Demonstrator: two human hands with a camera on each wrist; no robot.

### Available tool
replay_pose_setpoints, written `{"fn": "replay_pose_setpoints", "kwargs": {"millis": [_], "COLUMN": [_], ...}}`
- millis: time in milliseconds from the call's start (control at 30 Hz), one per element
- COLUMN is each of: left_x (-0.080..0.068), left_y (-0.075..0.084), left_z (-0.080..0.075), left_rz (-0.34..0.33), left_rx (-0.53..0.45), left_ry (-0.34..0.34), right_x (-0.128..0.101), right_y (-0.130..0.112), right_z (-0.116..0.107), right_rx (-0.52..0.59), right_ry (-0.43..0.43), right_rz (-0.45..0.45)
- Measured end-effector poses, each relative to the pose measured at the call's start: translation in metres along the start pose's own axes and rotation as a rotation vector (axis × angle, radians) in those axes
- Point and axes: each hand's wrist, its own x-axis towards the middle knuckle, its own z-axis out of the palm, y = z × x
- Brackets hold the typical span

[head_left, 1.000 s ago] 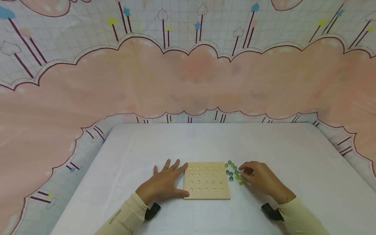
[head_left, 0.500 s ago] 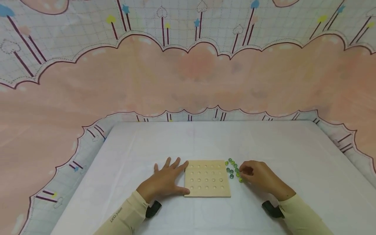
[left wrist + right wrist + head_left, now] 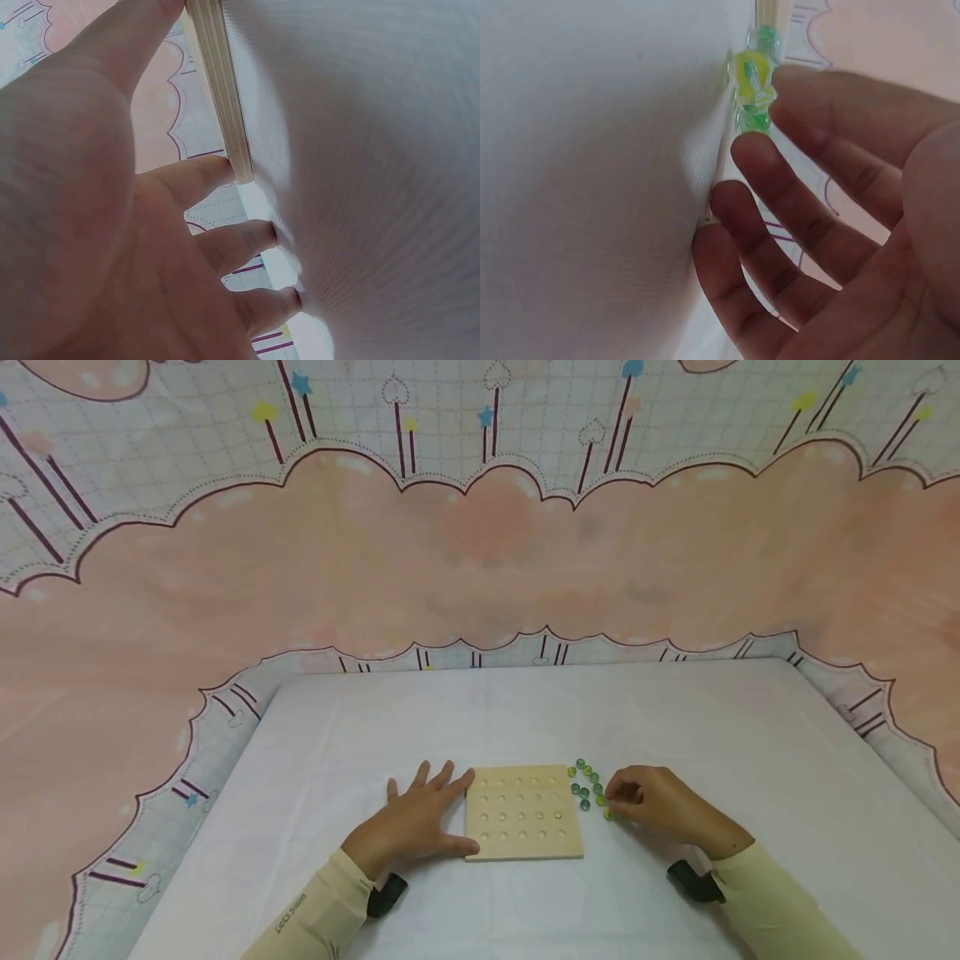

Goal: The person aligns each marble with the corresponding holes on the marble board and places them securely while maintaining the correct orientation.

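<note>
Right at my fingertips lies the cluster of green marbles (image 3: 590, 785), on the white table (image 3: 675, 718) just beside the right edge of the wooden board (image 3: 522, 812). They sit on the thumb side of my right hand (image 3: 660, 806), between it and the board, strung in a loose line that runs away from me, along the board's right edge. I count about ten of them from the head view, though a few crowd together and my fingers may hide one. My right hand is nearer by far; its fingers are curled inward toward the nearest marble (image 3: 751, 82), a yellow-green one, which lies just off the tips. Whether I already pinch it I cannot tell: from the wrist view the fingers (image 3: 780, 202) look loosely bent with the marble beside them, not clearly caught.

One board, square, with sixteen round dimples in four rows of four, all of them bare. My left hand (image 3: 416, 818) rests flat on the table against the board's left edge, fingers spread and straight, thumb along the near corner, steadying it without gripping. From the left wrist view the board's edge (image 3: 221, 90) lies right against my thumb and forefinger. Behind the table hangs a pink cloud-patterned cloth (image 3: 480, 552).
</note>
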Motion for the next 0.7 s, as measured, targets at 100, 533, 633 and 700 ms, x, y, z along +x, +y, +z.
{"fn": "replay_pose_setpoints", "kwargs": {"millis": [100, 533, 633, 700], "left_x": [0.000, 0.002, 0.002, 0.002], "left_y": [0.000, -0.002, -0.001, -0.001], "left_z": [0.000, 0.005, 0.005, 0.006], "left_rz": [0.000, -0.005, -0.009, -0.012], "left_rx": [-0.005, 0.004, 0.003, 0.002], "left_ry": [-0.002, -0.003, -0.002, 0.000], "right_x": [0.000, -0.002, -0.002, -0.002], "right_y": [0.002, 0.011, 0.012, 0.012], "right_z": [-0.002, -0.004, -0.004, -0.003], "right_rx": [0.015, 0.059, 0.054, 0.054], "right_ry": [-0.019, -0.062, -0.062, -0.063], "right_rz": [-0.017, -0.046, -0.051, -0.053]}}
